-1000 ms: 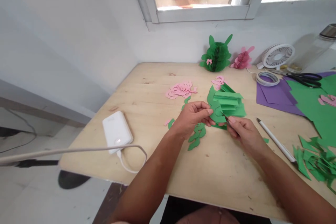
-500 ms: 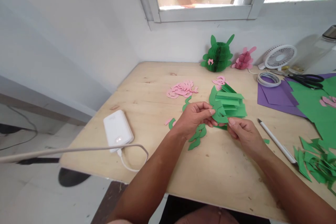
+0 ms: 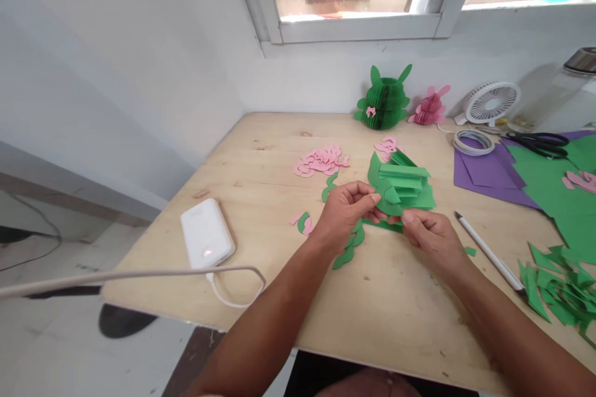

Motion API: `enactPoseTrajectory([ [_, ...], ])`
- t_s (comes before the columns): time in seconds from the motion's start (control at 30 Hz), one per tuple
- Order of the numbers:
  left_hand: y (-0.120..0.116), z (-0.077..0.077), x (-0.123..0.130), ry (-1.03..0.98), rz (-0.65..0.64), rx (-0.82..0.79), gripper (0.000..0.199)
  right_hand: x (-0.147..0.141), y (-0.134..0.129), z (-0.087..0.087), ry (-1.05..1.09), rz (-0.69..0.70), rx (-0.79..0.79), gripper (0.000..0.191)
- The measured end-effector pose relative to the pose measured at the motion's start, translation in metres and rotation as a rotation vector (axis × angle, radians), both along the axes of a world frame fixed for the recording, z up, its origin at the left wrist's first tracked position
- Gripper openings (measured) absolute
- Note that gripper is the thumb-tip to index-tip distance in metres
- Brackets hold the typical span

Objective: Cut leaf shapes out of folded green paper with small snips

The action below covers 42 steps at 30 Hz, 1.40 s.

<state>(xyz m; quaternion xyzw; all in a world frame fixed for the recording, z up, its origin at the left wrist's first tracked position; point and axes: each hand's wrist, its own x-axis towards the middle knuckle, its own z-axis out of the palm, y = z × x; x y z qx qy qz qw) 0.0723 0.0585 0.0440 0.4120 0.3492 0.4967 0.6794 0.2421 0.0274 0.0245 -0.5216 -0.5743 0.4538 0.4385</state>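
My left hand (image 3: pixel 356 205) pinches a curved green paper cutout (image 3: pixel 378 169) by its left side, thumb on top. At the cutout's lower right edge, the thumb and fingers of my right hand (image 3: pixel 426 232) are closed on it. A small angular green flap lies across the cutout's lower part. Just behind it are folded green paper strips (image 3: pixel 412 189) on the table. Wavy green cutouts (image 3: pixel 345 257) lie partly under my left wrist, and a heap of pink paper cutouts (image 3: pixel 321 160) is farther back.
A white power bank (image 3: pixel 207 232) with a cable sits at left. On the right lie a white pen (image 3: pixel 491 251), green scraps (image 3: pixel 559 285), purple paper (image 3: pixel 488 173), tape (image 3: pixel 474 142) and scissors (image 3: pixel 540 142). Green (image 3: pixel 385 102) and pink (image 3: pixel 428 108) paper figures and a fan (image 3: pixel 492 102) stand behind.
The notch in the cutout's lower part is now covered by the angular flap. Both hands keep their grip, and the whole view has shifted slightly.
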Motion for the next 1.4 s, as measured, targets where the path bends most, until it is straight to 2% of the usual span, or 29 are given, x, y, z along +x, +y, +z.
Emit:
enactPoseTrajectory([
  [0.17, -0.002, 0.001, 0.001, 0.018, 0.020, 0.010, 0.018, -0.001, 0.001, 0.001, -0.048, -0.010, -0.030, 0.051],
  [1.13, -0.008, -0.006, 0.014, 0.009, 0.122, -0.013, 0.019, -0.002, 0.001, 0.003, -0.124, -0.080, 0.062, 0.047],
  [1.4, -0.008, -0.005, 0.014, 0.039, 0.148, 0.006, 0.017, -0.002, 0.000, 0.002, -0.092, -0.072, 0.028, 0.047],
])
